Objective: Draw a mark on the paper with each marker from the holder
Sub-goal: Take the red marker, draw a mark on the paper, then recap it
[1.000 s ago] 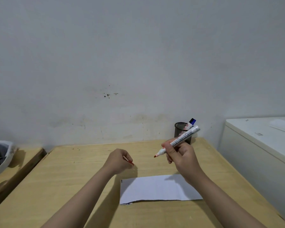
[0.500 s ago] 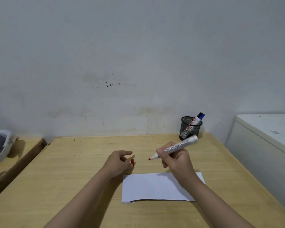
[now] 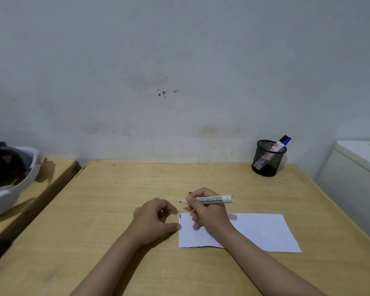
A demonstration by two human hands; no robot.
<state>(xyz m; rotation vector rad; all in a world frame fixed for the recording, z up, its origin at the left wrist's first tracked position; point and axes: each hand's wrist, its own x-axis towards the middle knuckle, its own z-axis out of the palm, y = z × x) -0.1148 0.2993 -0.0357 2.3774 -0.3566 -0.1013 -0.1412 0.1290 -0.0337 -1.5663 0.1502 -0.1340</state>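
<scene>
Paper [image 3: 263,231] lies on the tabletop [image 3: 115,199], its edge steadied by the loosely curled left hand [image 3: 156,218]; the right hand [image 3: 207,212] grips an uncapped red marker [image 3: 209,199] above it, ready to mark. A blue marker [image 3: 272,150] waits in the mesh holder [image 3: 267,159].

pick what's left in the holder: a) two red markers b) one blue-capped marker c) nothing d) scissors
b: the mesh holder has a single marker with a blue cap leaning out of it; the other marker is in the right hand.
</scene>
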